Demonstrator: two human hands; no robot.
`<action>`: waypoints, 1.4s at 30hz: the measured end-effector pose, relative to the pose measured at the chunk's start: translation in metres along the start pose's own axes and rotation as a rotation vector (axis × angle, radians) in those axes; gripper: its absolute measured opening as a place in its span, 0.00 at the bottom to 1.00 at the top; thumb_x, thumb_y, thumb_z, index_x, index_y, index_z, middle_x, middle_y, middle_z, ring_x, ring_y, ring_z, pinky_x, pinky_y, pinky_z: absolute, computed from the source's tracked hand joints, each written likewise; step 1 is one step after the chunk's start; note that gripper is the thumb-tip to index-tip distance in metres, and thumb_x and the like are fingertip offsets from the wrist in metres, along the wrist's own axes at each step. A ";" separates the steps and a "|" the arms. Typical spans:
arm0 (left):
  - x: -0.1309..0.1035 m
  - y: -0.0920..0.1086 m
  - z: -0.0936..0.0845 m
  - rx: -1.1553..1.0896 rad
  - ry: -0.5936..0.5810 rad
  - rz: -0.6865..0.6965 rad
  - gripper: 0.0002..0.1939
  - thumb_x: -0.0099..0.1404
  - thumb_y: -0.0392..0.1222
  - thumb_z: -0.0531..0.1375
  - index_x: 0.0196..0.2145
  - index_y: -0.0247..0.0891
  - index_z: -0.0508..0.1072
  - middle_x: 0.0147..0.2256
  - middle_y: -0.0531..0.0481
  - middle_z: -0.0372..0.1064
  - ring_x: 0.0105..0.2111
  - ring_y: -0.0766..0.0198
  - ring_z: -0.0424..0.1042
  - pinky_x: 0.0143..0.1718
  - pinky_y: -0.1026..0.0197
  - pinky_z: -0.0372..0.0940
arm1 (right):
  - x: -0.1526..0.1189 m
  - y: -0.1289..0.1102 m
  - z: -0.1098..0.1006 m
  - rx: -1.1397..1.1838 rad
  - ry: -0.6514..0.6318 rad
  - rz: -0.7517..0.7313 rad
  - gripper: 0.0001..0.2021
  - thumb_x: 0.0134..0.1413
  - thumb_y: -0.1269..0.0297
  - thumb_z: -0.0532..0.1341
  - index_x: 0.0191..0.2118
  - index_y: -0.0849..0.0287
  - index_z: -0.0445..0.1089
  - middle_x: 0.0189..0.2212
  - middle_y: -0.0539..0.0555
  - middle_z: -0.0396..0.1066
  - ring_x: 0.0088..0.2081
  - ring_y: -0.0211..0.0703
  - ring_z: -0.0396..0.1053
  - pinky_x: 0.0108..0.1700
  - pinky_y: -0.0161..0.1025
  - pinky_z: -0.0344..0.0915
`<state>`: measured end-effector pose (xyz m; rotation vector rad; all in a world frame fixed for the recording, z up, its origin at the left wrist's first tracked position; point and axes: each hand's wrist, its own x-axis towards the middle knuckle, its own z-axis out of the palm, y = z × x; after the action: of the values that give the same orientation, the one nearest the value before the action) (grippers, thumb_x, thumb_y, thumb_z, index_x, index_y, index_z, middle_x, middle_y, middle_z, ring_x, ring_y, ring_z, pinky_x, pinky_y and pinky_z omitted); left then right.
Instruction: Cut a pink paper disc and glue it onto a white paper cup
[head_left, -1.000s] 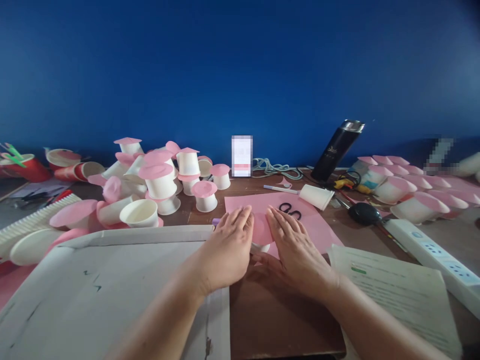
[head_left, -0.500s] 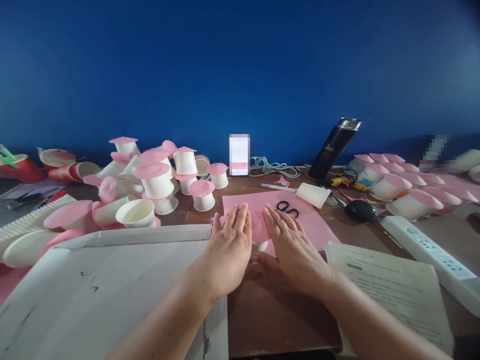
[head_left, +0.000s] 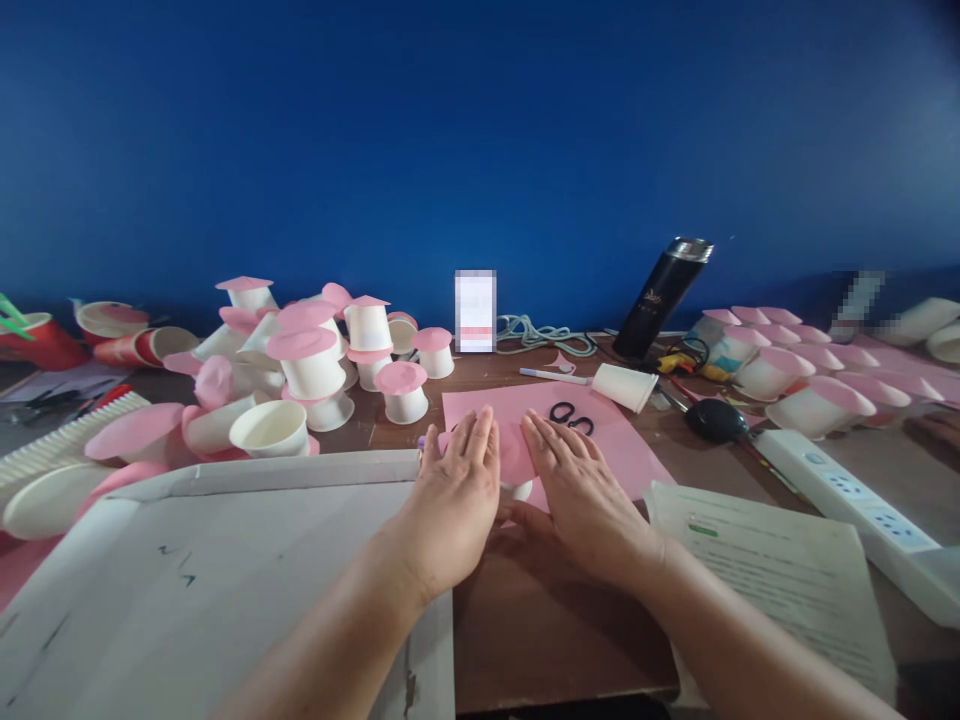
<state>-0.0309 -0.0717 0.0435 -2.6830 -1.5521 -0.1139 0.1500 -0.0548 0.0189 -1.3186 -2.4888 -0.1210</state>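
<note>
My left hand point(head_left: 450, 510) lies with fingers stretched out on the left side of a pink paper disc point(head_left: 514, 458). On its right side rests my right hand point(head_left: 589, 505), fingers also straight and its thumb reaching toward the left hand. Under the disc, the white rim of a paper cup point(head_left: 519, 490) shows between the hands; most of it is hidden. A pink sheet of paper point(head_left: 634, 455) lies beneath, with black scissors handles point(head_left: 572, 418) on it. Something purple point(head_left: 421, 442) peeks out beside my left hand. Another white paper cup point(head_left: 624, 387) lies on its side at the sheet's far edge.
Several pink-topped cups point(head_left: 304, 362) crowd the left; more stand in rows point(head_left: 821, 405) at right. A white box point(head_left: 247, 590) covers the front left. Around the right are a printed sheet point(head_left: 772, 580), power strip point(head_left: 855, 500), black flask point(head_left: 664, 300) and pen point(head_left: 553, 377).
The whole view has shifted very slightly. Both hands stay in place on the pink disc, and nothing else has visibly moved.
</note>
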 end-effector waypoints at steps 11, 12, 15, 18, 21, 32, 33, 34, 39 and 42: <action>0.000 -0.004 -0.001 -0.002 -0.001 0.013 0.36 0.58 0.34 0.51 0.64 0.31 0.46 0.66 0.32 0.41 0.65 0.43 0.42 0.61 0.36 0.43 | 0.000 -0.001 0.001 0.041 -0.003 0.031 0.37 0.56 0.46 0.56 0.64 0.67 0.51 0.62 0.69 0.55 0.62 0.61 0.54 0.58 0.59 0.56; 0.000 -0.005 0.000 -0.011 0.008 0.018 0.36 0.59 0.36 0.52 0.64 0.31 0.46 0.66 0.32 0.41 0.65 0.43 0.42 0.61 0.36 0.42 | 0.001 0.000 0.003 0.059 -0.004 0.041 0.38 0.55 0.44 0.56 0.64 0.65 0.51 0.62 0.68 0.56 0.61 0.61 0.54 0.58 0.60 0.56; 0.000 -0.012 0.000 -0.043 0.019 0.026 0.36 0.62 0.46 0.54 0.64 0.32 0.48 0.66 0.34 0.42 0.65 0.42 0.41 0.62 0.38 0.41 | 0.001 0.004 0.007 0.135 0.022 0.095 0.42 0.51 0.42 0.58 0.66 0.60 0.47 0.62 0.66 0.56 0.61 0.60 0.55 0.58 0.60 0.56; 0.000 -0.018 -0.002 -0.067 0.009 0.006 0.38 0.62 0.50 0.54 0.64 0.33 0.47 0.66 0.34 0.41 0.66 0.43 0.39 0.63 0.39 0.40 | 0.002 0.008 0.011 0.231 0.052 0.194 0.49 0.47 0.43 0.62 0.68 0.58 0.38 0.63 0.66 0.54 0.62 0.61 0.55 0.57 0.60 0.58; 0.001 -0.023 -0.002 -0.071 0.013 -0.047 0.42 0.61 0.46 0.55 0.66 0.34 0.38 0.66 0.34 0.40 0.66 0.43 0.39 0.62 0.37 0.40 | 0.003 0.009 0.014 0.372 0.042 0.264 0.56 0.41 0.46 0.67 0.68 0.56 0.32 0.59 0.64 0.60 0.60 0.58 0.58 0.56 0.56 0.60; 0.009 -0.038 0.014 -0.092 0.138 -0.120 0.51 0.55 0.43 0.61 0.67 0.37 0.34 0.64 0.33 0.49 0.65 0.41 0.43 0.61 0.33 0.42 | 0.011 0.005 0.034 0.680 0.034 0.400 0.53 0.40 0.55 0.70 0.67 0.57 0.38 0.58 0.66 0.62 0.56 0.58 0.64 0.53 0.52 0.64; 0.009 -0.039 0.015 -0.099 0.163 -0.108 0.49 0.55 0.41 0.61 0.67 0.37 0.35 0.64 0.34 0.49 0.65 0.41 0.44 0.60 0.33 0.43 | 0.012 0.005 0.033 0.695 0.043 0.408 0.53 0.39 0.55 0.70 0.67 0.58 0.39 0.57 0.65 0.62 0.55 0.58 0.64 0.53 0.52 0.64; 0.010 -0.040 0.016 -0.105 0.194 -0.097 0.48 0.56 0.40 0.60 0.67 0.38 0.36 0.64 0.35 0.48 0.64 0.41 0.45 0.60 0.33 0.44 | 0.012 0.006 0.031 0.705 0.062 0.421 0.52 0.39 0.56 0.70 0.67 0.58 0.41 0.56 0.65 0.63 0.55 0.58 0.65 0.52 0.52 0.64; 0.017 -0.035 0.008 -0.118 0.458 -0.056 0.40 0.60 0.29 0.52 0.66 0.40 0.40 0.65 0.41 0.47 0.65 0.50 0.45 0.62 0.39 0.49 | 0.015 0.010 0.012 0.714 0.208 0.466 0.33 0.42 0.54 0.68 0.55 0.56 0.61 0.48 0.59 0.69 0.48 0.55 0.68 0.48 0.51 0.66; 0.021 -0.025 -0.001 -0.142 0.612 -0.011 0.36 0.62 0.29 0.52 0.65 0.40 0.46 0.65 0.44 0.48 0.65 0.53 0.46 0.63 0.44 0.50 | 0.016 0.013 0.005 0.803 0.236 0.471 0.28 0.43 0.54 0.68 0.51 0.57 0.64 0.44 0.57 0.72 0.44 0.53 0.70 0.47 0.50 0.67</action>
<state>-0.0422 -0.0408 0.0459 -2.3816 -1.3881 -0.9714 0.1513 -0.0331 0.0186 -1.3480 -1.6637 0.7060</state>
